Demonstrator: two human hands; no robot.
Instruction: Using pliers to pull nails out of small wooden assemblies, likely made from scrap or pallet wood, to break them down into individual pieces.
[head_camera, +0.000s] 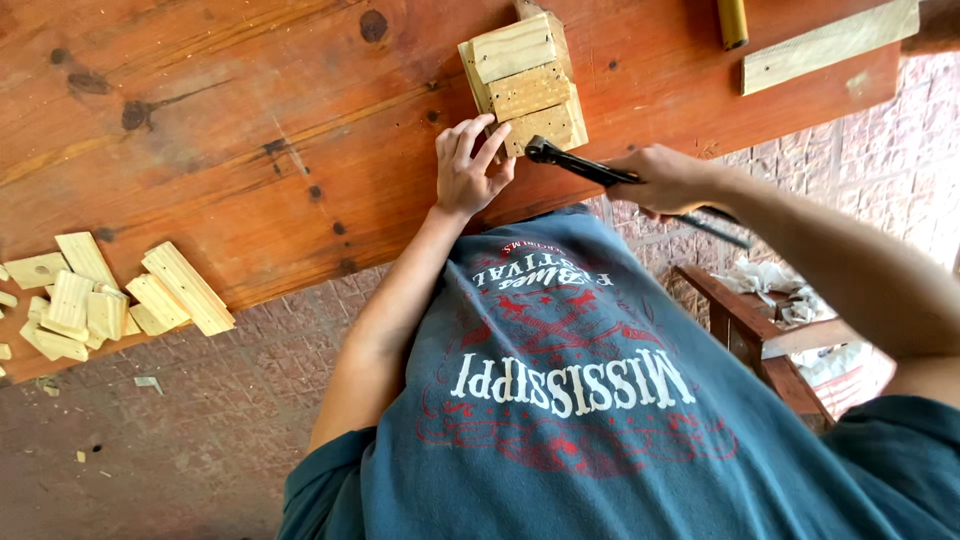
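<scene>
**Pliers at a block assembly on a knotty bench**

A person in a blue printed T-shirt (600, 400) is leaning over a reddish wooden bench (250, 130), seen from a head-worn camera looking down. The left hand (468, 170) is resting on the bench top with fingers spread, its fingertips touching the lower left edge of a pale wooden block assembly (525, 80), several short pieces stacked together, lying at about 12 o'clock from that hand. The right hand (665, 178) is wrapping its grip tightly around the handles of dark pliers (580, 165); the tool's head is pointing toward 9 o'clock and is meeting the assembly's lower edge. Whether the nose is pinching anything there is too small to tell.

At 9 o'clock, well apart from both hands, a loose pile of wood offcuts (110, 300) is lying near the bench's edge. At 1 o'clock, a yellowish cylindrical handle (732, 22) and a pale wooden plank (830, 45) are lying on the bench top. Below the bench edge, at 4 o'clock, a dark wooden frame (745, 320) with crumpled white material is standing on a brick-patterned floor (180, 430).
</scene>
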